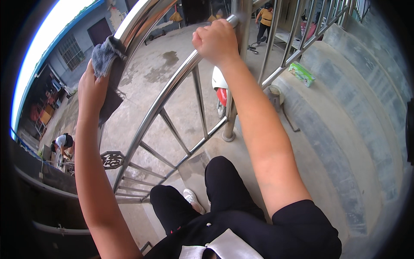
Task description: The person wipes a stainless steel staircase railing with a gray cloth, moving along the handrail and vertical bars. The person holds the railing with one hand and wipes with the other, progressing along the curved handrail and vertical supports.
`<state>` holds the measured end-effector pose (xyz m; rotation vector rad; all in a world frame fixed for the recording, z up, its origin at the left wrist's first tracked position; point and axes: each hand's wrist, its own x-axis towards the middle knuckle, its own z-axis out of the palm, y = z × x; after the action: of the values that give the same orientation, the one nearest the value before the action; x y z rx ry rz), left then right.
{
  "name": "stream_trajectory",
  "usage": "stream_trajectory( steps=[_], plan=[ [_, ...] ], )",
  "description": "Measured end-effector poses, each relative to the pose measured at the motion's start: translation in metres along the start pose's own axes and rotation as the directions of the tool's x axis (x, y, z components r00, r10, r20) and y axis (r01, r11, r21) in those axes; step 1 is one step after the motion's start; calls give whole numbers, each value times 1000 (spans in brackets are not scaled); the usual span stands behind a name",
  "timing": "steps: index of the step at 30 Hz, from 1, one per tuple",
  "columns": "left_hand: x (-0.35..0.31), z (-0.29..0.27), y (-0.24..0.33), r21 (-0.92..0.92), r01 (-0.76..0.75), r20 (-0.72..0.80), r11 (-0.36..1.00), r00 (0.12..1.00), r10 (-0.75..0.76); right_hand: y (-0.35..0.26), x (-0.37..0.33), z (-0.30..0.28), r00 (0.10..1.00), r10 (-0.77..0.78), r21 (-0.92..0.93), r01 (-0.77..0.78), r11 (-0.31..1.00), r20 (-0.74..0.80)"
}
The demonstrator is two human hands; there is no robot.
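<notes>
Steel handrail at 11 o'clock is pressed by a grey cloth under the left hand; a lower rail is clenched by the right hand at 12 o'clock, seemingly for balance.

Single head view, looking steeply down, close over railing, fisheye-bent.

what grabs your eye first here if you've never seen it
The shiny steel railing curving up the middle. The left hand presses a grey cloth to its top rail, upper left, while the right hand grips a lower rail at top centre. Concrete steps run along the right.
</notes>
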<state>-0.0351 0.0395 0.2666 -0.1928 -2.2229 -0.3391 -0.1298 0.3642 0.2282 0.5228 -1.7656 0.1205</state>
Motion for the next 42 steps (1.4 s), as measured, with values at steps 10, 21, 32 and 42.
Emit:
stream_trajectory(
  steps=[10, 21, 32, 42],
  plan=[
    [-62, -5, -90, -64, 109, 63, 992, 992, -105, 4, -1, 4, 991, -27, 48, 33, 998, -131],
    [-124, -4, -217, -127, 237, 59, 963, 971, -231, -7, 0, -3, 994, 84, 56, -81, 995, -66],
    [-172, -13, -275, -435, 477, 79, 764, 865, -496, -6, -4, 3, 990, 67, 62, -60, 996, -120],
    [-194, -21, -272, -262, 455, -44, 851, 875, -481, -4, 0, 7, 996, 21, 41, -17, 999, -86]
  ],
)
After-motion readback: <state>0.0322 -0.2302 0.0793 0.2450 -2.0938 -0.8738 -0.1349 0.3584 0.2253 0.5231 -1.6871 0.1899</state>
